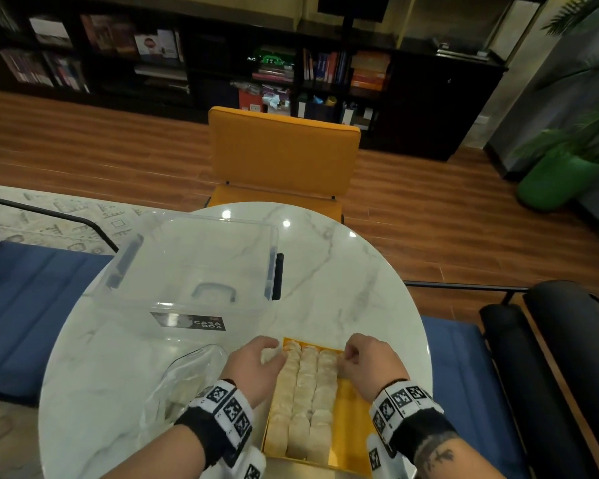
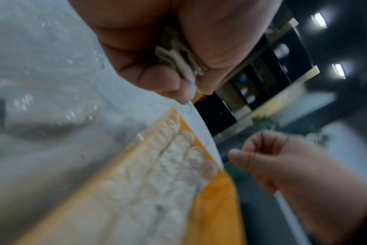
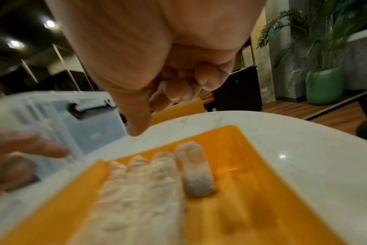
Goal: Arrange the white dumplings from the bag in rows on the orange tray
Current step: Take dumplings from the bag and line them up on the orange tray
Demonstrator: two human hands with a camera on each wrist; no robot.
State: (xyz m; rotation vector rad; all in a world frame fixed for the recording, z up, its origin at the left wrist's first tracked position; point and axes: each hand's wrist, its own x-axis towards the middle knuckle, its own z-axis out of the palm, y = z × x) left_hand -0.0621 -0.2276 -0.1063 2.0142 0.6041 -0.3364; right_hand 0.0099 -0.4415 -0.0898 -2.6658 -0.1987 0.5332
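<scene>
Left hand point(image 1: 256, 361) pinches dumpling point(image 2: 182, 66) above tray point(image 1: 355, 420).

One orange tray point(image 1: 351, 414), three full rows of dumplings point(image 1: 303, 399), one bag point(image 1: 184, 378), one clear box point(image 1: 194, 267).

Clear box point(image 1: 194, 267) blocks left; tray's point(image 1: 355, 426) right strip free.

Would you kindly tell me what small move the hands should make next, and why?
Probably lower the left hand and set its pinched white dumpling behind the single dumpling that starts a fourth row on the orange tray, since three rows look full and the right hand seems empty.
</scene>
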